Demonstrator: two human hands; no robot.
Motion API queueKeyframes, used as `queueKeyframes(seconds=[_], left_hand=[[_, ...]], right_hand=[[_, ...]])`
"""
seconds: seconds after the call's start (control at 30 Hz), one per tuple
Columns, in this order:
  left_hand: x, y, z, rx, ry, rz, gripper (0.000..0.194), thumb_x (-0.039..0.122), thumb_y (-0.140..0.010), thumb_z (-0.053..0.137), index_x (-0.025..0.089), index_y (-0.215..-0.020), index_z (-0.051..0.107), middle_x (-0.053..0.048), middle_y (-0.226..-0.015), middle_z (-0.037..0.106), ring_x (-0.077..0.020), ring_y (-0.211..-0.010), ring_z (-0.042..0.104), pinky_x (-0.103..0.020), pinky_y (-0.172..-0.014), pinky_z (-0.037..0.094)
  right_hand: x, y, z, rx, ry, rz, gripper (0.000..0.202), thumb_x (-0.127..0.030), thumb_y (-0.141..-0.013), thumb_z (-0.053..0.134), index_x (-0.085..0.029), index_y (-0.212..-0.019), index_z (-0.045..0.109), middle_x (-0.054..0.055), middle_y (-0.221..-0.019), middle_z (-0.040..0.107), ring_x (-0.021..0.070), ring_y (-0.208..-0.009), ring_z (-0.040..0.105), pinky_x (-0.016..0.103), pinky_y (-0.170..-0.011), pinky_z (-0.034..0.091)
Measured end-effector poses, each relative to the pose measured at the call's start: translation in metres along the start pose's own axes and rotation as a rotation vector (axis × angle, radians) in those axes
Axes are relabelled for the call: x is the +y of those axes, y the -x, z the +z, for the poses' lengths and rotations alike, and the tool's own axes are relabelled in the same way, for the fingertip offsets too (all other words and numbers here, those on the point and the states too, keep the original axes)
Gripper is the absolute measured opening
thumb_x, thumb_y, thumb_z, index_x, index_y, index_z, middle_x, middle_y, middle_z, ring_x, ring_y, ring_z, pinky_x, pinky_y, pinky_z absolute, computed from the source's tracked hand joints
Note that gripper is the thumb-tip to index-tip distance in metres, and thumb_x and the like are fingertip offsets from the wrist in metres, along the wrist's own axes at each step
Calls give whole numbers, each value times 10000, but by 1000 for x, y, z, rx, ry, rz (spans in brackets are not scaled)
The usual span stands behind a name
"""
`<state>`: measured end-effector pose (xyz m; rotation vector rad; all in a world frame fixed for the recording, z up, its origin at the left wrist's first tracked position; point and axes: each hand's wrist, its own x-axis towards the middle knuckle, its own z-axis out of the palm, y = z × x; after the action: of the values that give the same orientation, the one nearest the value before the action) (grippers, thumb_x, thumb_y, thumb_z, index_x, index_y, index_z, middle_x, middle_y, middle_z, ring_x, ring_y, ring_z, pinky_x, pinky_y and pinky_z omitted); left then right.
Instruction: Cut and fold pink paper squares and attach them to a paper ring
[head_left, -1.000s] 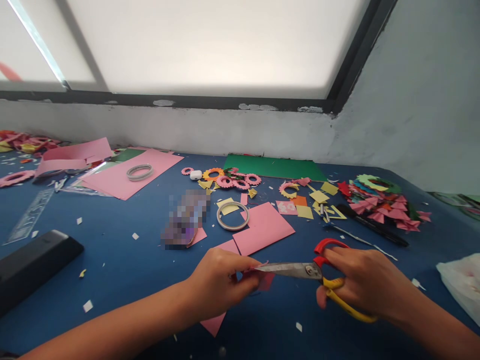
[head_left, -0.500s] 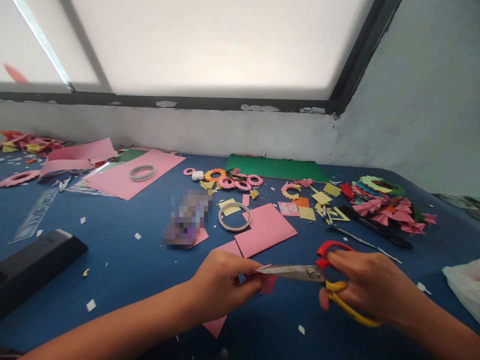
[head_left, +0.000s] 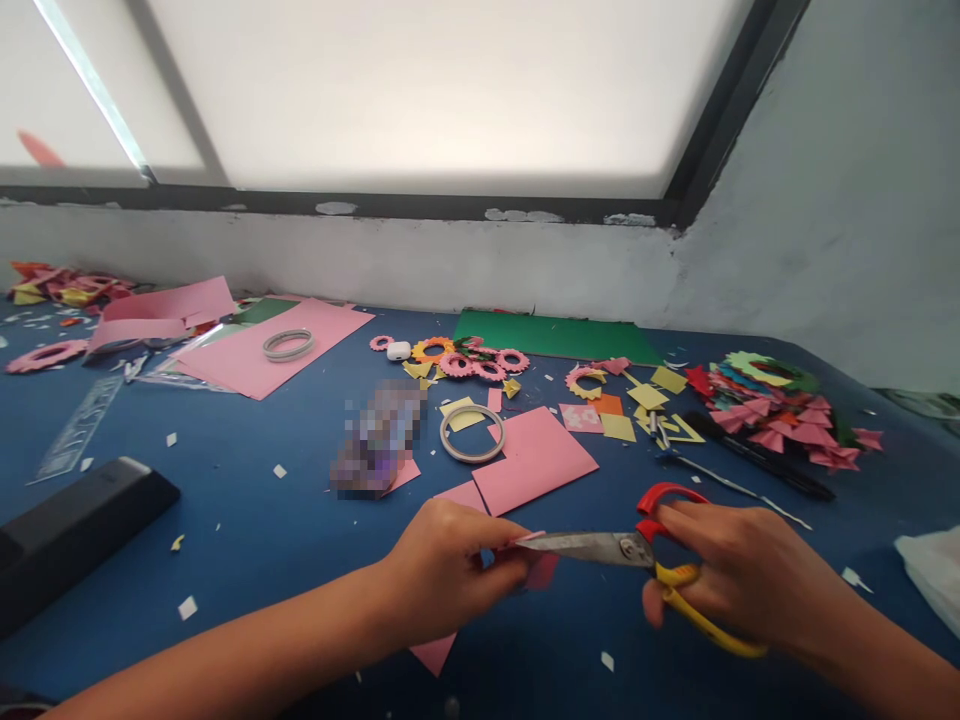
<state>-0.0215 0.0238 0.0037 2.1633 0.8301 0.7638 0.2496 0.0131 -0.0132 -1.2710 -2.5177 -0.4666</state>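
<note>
Between the thumb and fingers of my left hand [head_left: 450,570] is a small piece of pink paper [head_left: 543,572], partly hidden by the fingers. My right hand [head_left: 739,560] grips scissors [head_left: 592,546] by their red and yellow handles. The blades point left, and their tips lie at the pink paper beside my left fingertips. Whether the blades are parted around the paper's edge cannot be made out. Just beyond my hands lies a larger pink sheet [head_left: 536,460], with a roll of tape [head_left: 472,433] at its left corner. Another pink scrap [head_left: 433,652] shows below my left wrist.
A black case-like object [head_left: 82,540] lies at the left, near a clear ruler [head_left: 79,430]. Pink and yellow paper cutouts [head_left: 480,365] lie farther back, before a green sheet [head_left: 555,335]. At the right are a heap of folded paper [head_left: 787,410], a black pen [head_left: 765,460] and a white bag [head_left: 934,575].
The whole view has shifted slightly, so things appear a little farther right. Both hands keep nearly the same pose, with the scissor tips still at the pink paper.
</note>
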Motion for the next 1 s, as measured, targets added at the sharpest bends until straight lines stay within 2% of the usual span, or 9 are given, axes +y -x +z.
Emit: queueKeyframes(seconds=[0.5,0.7,1.0], left_hand=[[0,0,1,-2,3,0,224,79,-756,506,146,-785,718,-16,-634,690,-87,-528,575,-150,-527,435],[3,-1,1,10,-24,7,214,61,-739,513,142,-734,711,9,-548,631,-68,-486,518,-135,-490,395],[1,0,1,20,-47,23,197,71,-744,532,149,-730,712,13,-542,620,-66,-490,511,-138,-492,377]], right_hand=[[1,2,0,1,21,-3,544,-724,-675,516,-191,-569,495,7,-444,553,175,-373,557,269,-388,299],[0,1,-1,-5,42,4,551,-735,-653,529,-191,-576,490,4,-439,547,177,-378,566,265,-386,302],[-1,-1,-3,3,40,20,602,-778,-707,382,-199,-579,490,7,-439,552,164,-382,566,264,-391,310]])
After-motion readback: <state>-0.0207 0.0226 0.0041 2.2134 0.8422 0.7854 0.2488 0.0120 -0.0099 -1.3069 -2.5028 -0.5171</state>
